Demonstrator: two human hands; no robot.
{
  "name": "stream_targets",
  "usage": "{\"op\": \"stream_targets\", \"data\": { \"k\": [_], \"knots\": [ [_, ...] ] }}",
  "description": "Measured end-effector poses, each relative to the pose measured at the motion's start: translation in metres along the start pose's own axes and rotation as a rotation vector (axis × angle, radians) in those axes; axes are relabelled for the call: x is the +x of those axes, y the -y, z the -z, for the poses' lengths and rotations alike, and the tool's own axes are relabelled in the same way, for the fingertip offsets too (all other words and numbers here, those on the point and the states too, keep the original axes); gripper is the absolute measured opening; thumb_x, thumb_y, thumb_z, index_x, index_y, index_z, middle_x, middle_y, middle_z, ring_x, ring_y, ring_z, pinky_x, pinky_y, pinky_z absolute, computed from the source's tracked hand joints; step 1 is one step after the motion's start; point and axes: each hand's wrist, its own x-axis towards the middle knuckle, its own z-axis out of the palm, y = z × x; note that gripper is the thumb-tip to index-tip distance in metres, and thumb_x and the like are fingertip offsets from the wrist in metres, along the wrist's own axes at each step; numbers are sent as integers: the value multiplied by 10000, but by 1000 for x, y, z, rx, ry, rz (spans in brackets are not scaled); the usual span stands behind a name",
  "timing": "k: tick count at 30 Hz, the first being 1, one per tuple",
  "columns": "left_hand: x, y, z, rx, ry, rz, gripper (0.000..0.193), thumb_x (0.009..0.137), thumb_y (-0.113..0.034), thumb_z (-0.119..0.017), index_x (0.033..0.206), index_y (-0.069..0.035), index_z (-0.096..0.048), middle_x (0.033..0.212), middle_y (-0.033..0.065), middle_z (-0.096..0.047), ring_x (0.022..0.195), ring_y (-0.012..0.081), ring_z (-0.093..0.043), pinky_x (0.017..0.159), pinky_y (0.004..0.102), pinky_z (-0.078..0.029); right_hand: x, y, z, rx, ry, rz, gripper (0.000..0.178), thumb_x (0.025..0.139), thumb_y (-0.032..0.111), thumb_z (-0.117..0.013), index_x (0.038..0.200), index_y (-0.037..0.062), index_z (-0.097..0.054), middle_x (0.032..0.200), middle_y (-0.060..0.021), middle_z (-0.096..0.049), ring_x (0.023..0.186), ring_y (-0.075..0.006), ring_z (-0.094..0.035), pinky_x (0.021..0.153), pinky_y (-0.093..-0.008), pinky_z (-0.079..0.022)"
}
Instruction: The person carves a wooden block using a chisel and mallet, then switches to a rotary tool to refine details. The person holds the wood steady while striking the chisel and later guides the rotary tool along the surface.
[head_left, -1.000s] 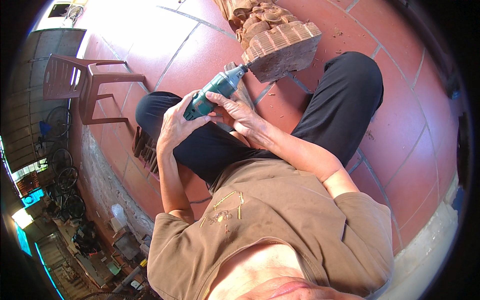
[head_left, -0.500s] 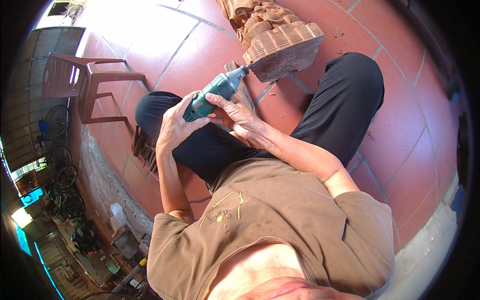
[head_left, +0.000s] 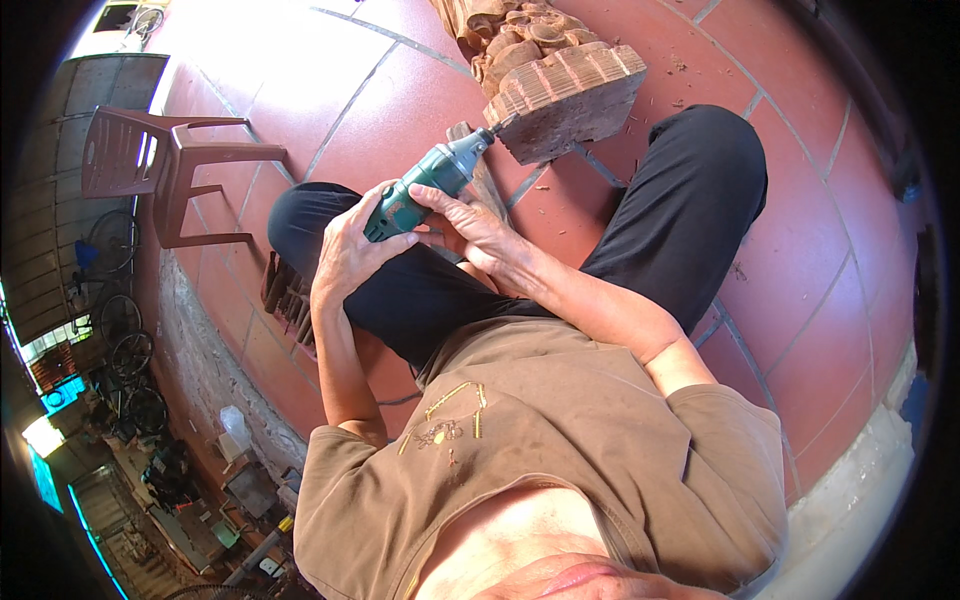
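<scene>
Between the bent knees of the seated person, in front of the brown shirt (head_left: pixel 600 400), I see both hands on one green and grey rotary tool (head_left: pixel 425 188). The left hand (head_left: pixel 343 252) is wrapped round the tool's rear, its thumb along the near side. The right hand (head_left: pixel 482 232) pinches the middle of the body, its thumb laid over the top; I can't make out all of its fingers, as some are tucked out of sight underneath.

The tool hangs over the inner side of the left leg of the black trousers (head_left: pixel 690 200), its nose tilted up and to the right. From my end, the thin bit (head_left: pixel 506 122) reaches the near left corner of the base of a carved wooden piece (head_left: pixel 560 85), but I can't tell whether they touch. That carving lies on its side on the red tiled floor (head_left: pixel 800 260), its flat, pale-ridged base turned toward the person, with small wood chips (head_left: pixel 640 118) scattered about it.

Behind the tool, a wooden bar (head_left: pixel 488 190) rests on the tiles, partly hidden. By the left knee I have a bundle of brown sticks (head_left: pixel 285 300), and farther left, a brown plastic chair (head_left: pixel 180 165). Bicycles (head_left: pixel 125 330) line the far left.
</scene>
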Motion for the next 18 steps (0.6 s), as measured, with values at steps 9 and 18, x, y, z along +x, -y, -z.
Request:
{"op": "stream_targets", "data": {
  "k": [9,18],
  "knots": [
    [1,-2,1,1,1,2,639,740,-218,-835,1303,-85,-565,982,133,-707,899,258,-710,806,346,-540,2,2,2,11,15,9,303,869,271,-779,1097,158,-614,1023,13,-680,963,-107,-648,830,-298,-541],
    [1,-4,2,15,8,28,639,737,-224,-834,1302,-87,-567,990,141,-710,914,269,-712,806,352,-541,-1,5,-3,4,24,24,308,865,270,-781,1096,153,-614,1030,3,-681,960,-112,-655,815,-298,-562]
  ]
}}
